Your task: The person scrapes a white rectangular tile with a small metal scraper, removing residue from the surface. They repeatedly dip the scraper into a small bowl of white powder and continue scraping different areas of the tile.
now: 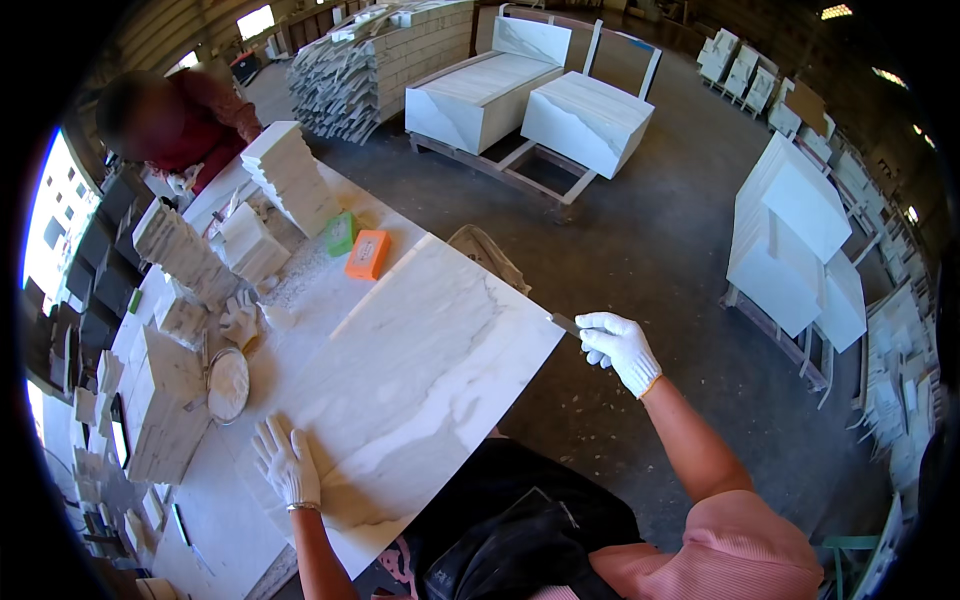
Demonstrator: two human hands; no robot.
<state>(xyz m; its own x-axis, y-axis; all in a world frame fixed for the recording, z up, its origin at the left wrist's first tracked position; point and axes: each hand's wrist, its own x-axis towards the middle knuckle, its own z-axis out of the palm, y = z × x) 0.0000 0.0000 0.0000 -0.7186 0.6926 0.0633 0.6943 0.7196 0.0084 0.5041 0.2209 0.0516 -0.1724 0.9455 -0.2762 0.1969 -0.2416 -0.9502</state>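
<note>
Your right hand (619, 346) grips a dark flat tool (566, 324) at the marble slab (420, 370) edge — you're dressing that far side, I'd judge. Left hand (287, 460) lies flat on the slab on the workbench (225, 500) — next stroke needs steady pressure w/ the slab pinned.

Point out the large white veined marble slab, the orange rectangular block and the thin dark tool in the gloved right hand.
Large white veined marble slab (420, 340), head view, bare middle of its top.
Orange rectangular block (368, 254), head view, top face.
Thin dark tool (566, 323), head view, exposed blade.
</note>
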